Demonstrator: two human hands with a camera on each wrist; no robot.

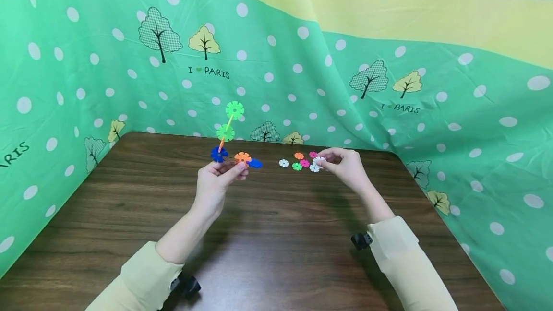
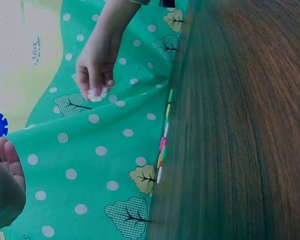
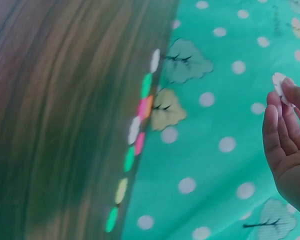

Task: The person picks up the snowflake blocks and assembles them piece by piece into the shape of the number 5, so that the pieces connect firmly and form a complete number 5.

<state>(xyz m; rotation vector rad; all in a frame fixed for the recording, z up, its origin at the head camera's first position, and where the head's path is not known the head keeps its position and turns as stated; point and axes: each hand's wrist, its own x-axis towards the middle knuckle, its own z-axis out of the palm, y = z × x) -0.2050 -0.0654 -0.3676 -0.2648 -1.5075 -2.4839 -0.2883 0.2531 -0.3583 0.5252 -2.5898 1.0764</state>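
Observation:
My left hand [image 1: 212,187] holds up a chain of notched plastic discs, pinching it low down between thumb and fingers. From the top, the chain shows a green disc [image 1: 234,110], a yellow one edge-on, another green disc [image 1: 225,132], an orange one edge-on and a blue disc [image 1: 219,154]. At the thumb are an orange disc [image 1: 243,158] and a blue disc [image 1: 256,163]; the fingers hide part of the chain. To the right, my right hand [image 1: 349,169] pinches a white disc [image 3: 278,86] between thumb and fingertips, raised above the table in both wrist views.
Loose discs lie flat near the far edge of the brown wooden table [image 1: 276,234], among them a white disc [image 1: 283,163], a green disc [image 1: 296,166] and an orange disc [image 1: 299,156]. A green and yellow printed cloth [image 1: 268,28] hangs around the table's back and sides.

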